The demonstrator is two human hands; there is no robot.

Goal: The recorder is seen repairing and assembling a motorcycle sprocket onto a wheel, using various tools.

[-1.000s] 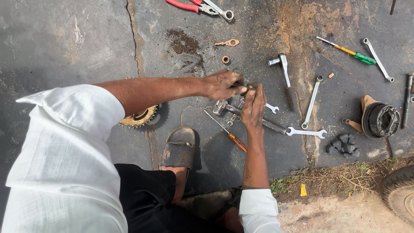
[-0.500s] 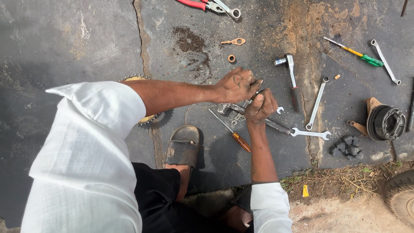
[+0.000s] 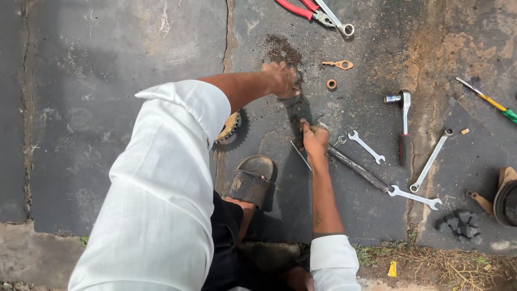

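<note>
Hands (image 3: 281, 80) (image 3: 314, 141) — long bar (image 3: 358, 168) beside right.

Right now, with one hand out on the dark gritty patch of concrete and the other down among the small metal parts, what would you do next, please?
Probably draw the left hand back from the dark gritty patch of concrete to the small metal parts. The right hand rests there alone, and the left hand's grip cannot be made out.

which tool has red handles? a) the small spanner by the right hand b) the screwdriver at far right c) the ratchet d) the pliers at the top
d: the pliers at the top edge have red handles, while the ratchet has a dark grip.
</note>
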